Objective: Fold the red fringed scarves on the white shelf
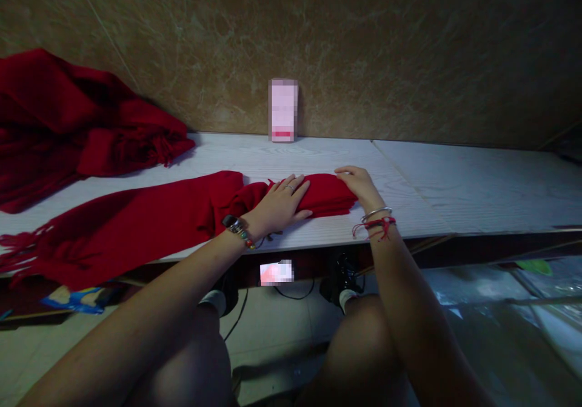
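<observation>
A long red fringed scarf (131, 225) lies across a low white wood-grain tabletop (436, 182), its right end folded into a thick pad. My left hand (282, 204) rests flat on that folded end, fingers stretched out, a ring on one finger and a beaded bracelet on the wrist. My right hand (359, 184) presses the pad's right edge with its fingers curved over the cloth; a silver bangle and red string sit on the wrist. The scarf's tasselled end hangs off the table edge at the far left.
A heap of red scarves (73, 122) sits at the back left. A small pink-white box (282, 110) stands against the brown marbled wall. Under the table are cables, a phone (276, 272) and blue packaging (73, 298). My knees are below the table edge.
</observation>
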Motion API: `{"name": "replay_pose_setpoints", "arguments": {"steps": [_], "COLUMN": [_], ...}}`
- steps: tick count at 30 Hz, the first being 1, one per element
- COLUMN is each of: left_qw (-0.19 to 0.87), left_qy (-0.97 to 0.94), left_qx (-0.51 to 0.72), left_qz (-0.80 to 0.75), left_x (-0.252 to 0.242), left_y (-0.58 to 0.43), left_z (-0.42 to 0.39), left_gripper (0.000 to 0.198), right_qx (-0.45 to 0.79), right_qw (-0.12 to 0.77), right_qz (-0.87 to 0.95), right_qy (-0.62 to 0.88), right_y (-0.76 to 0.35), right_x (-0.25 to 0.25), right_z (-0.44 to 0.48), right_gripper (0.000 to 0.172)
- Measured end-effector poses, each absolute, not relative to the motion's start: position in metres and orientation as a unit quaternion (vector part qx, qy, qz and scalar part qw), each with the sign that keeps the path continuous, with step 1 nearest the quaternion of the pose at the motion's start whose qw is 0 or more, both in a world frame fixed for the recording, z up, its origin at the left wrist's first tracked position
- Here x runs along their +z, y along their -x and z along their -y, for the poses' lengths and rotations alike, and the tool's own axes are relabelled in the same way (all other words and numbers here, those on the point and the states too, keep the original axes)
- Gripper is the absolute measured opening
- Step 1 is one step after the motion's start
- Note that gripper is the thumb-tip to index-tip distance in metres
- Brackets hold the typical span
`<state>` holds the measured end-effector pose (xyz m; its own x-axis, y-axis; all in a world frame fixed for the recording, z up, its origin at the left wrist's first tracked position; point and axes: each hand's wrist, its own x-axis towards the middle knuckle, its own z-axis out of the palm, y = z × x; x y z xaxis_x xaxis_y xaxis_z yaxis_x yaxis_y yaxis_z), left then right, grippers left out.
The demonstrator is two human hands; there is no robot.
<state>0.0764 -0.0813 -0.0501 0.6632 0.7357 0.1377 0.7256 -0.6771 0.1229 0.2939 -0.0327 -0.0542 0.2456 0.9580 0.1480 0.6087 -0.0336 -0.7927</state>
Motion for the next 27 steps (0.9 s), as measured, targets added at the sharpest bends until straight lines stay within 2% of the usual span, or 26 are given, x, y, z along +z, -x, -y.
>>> {"name": "replay_pose_setpoints", "arguments": {"steps": [4,9,12,15,21,27], "left_qw": [0.032,0.034,0.035,0.035,0.032,0.039], "left_qy": [-0.911,-0.911,-0.911,-0.911,-0.913,-0.911], "left_qx": [0.08,0.076,0.075,0.081,0.083,0.082], "left_qz": [-0.404,-0.404,-0.405,-0.403,-0.399,-0.402], "left_x": [-0.048,-0.047,-0.047,-0.048,-0.048,-0.047], "left_y": [-0.077,-0.076,-0.076,-0.076,-0.076,-0.076], "left_z": [0.083,0.084,0.084,0.083,0.085,0.086], "left_gripper": [0.067,0.066,0.066,0.066,0.065,0.065], "right_qx": [0.184,0.268,0.288,0.233,0.034,-0.014], "right_qw": [0.402,0.424,0.41,0.368,0.269,0.241], "right_qz": [0.615,0.62,0.613,0.637,0.683,0.689], "right_qy": [0.653,0.603,0.611,0.636,0.678,0.683], "right_y": [-0.296,-0.298,-0.298,-0.296,-0.293,-0.29], "right_x": [-0.056,-0.05,-0.048,-0.047,-0.046,-0.049], "right_z": [0.033,0.039,0.039,0.034,0.025,0.021], "right_gripper": [0.015,0.013,0.019,0.029,0.047,0.055]}}
